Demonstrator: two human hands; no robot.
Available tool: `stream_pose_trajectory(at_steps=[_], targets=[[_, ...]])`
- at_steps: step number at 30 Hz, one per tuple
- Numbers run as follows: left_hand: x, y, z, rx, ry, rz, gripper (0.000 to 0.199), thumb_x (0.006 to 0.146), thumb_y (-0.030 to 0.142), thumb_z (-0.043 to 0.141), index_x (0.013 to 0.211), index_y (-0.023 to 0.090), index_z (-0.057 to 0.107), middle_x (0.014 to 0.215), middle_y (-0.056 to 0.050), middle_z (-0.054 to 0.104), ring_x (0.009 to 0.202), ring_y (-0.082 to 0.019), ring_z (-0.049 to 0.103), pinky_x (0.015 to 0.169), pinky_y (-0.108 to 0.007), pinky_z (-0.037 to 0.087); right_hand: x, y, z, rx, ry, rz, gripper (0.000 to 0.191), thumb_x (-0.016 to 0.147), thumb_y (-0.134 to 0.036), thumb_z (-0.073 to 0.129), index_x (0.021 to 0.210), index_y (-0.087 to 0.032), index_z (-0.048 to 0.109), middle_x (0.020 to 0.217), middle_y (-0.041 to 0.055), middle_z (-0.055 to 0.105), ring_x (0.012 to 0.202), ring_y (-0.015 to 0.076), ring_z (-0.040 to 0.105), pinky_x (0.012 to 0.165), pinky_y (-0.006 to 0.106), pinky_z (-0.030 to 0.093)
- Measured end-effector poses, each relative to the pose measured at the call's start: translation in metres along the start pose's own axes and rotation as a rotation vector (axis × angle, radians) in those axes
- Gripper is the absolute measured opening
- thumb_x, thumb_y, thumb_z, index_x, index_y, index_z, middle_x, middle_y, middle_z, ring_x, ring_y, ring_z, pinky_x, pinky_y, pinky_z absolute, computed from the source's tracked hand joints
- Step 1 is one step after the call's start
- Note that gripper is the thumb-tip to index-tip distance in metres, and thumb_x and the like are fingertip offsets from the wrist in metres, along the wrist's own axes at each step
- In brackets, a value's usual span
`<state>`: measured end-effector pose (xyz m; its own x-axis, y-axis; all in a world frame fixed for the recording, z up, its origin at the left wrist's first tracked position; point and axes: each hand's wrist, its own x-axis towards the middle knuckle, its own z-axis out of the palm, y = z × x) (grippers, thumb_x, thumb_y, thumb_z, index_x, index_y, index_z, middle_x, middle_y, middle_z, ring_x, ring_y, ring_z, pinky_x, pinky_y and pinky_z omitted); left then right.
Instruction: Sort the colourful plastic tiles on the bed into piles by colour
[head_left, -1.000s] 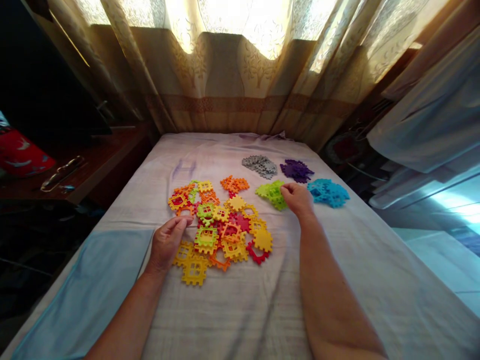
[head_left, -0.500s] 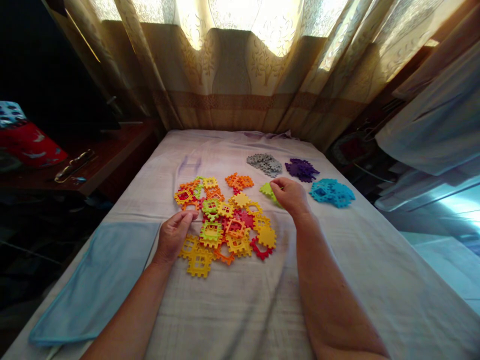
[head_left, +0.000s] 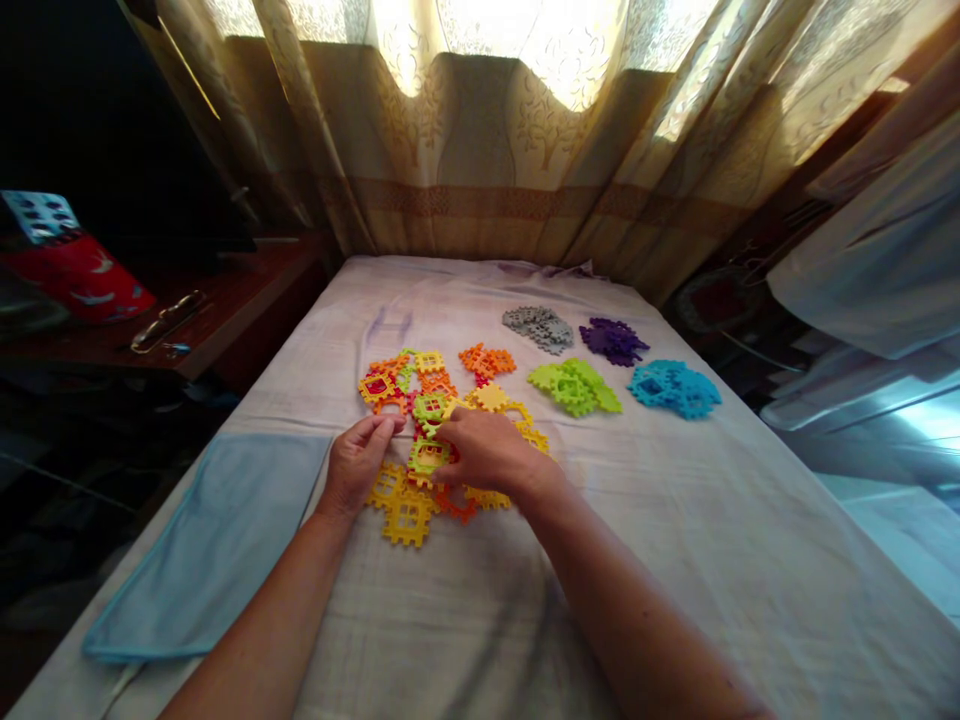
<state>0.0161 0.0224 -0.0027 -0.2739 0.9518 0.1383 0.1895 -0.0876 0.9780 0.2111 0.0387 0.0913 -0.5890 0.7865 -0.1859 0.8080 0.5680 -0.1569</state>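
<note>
My right hand (head_left: pixel 484 450) reaches over the mixed pile of plastic pieces, its fingers apart beside a lime green window piece (head_left: pixel 429 457). At the pile's left edge is my left hand (head_left: pixel 360 455), thumb and fingers pinched together; whatever they hold is too small to make out. Yellow pieces (head_left: pixel 407 520) lie at the near side of the pile. Behind the pile is an orange heap (head_left: pixel 487 360). Farther right lie separate heaps: grey (head_left: pixel 538 328), purple (head_left: pixel 613 341), lime green (head_left: pixel 576 386) and blue (head_left: pixel 675 388).
A light blue cloth (head_left: pixel 210 540) lies on the left of the white sheet (head_left: pixel 465 620). On the brown side table (head_left: pixel 247 300) stands a red container (head_left: pixel 86 280). Curtains (head_left: pixel 480 150) hang behind, and clothes hang at the right.
My right hand has moved left from the lime green heap to the mixed pile, and its fingers have opened. The green heap is now uncovered. My left hand stays at the pile's edge.
</note>
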Motion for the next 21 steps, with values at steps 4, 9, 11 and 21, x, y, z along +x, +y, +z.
stream_pose_trajectory(at_steps=[4,9,11,21], targets=[[0.000,0.001,0.000,0.010,-0.002,-0.002,0.044,0.075,0.058,0.065,0.087,0.017,0.076,0.090,-0.008,0.077,0.088,-0.023,0.071,0.089,-0.036,0.054,0.001,-0.008,0.000,-0.044,-0.013,0.007,0.042,0.084,-0.053,0.066,0.107,-0.019,0.074,0.107,0.0125,0.071,0.093,0.0248,0.068,0.072,0.029,0.049],[0.000,0.001,-0.001,0.033,-0.001,-0.012,0.044,0.074,0.059,0.065,0.086,0.018,0.076,0.090,-0.008,0.078,0.088,-0.023,0.071,0.089,-0.036,0.054,0.000,-0.007,-0.002,-0.074,-0.030,-0.035,0.033,0.089,-0.044,0.059,0.103,-0.019,0.075,0.105,0.0122,0.074,0.095,0.0248,0.068,0.072,0.030,0.048],[0.000,0.002,-0.001,0.034,0.001,-0.013,0.044,0.075,0.058,0.065,0.087,0.017,0.076,0.090,-0.008,0.078,0.088,-0.023,0.071,0.090,-0.036,0.053,-0.001,-0.005,-0.004,-0.075,-0.050,-0.033,0.031,0.091,-0.041,0.056,0.100,-0.019,0.076,0.102,0.0119,0.075,0.092,0.0246,0.069,0.070,0.029,0.046],[0.000,0.004,0.001,0.027,0.013,-0.029,0.042,0.072,0.057,0.065,0.083,0.018,0.076,0.089,-0.007,0.078,0.088,-0.023,0.071,0.089,-0.036,0.054,-0.013,0.065,-0.018,0.186,0.298,0.126,0.029,0.092,-0.030,0.050,0.079,-0.021,0.074,0.078,0.0036,0.074,0.069,0.0142,0.061,0.062,0.025,0.035]])
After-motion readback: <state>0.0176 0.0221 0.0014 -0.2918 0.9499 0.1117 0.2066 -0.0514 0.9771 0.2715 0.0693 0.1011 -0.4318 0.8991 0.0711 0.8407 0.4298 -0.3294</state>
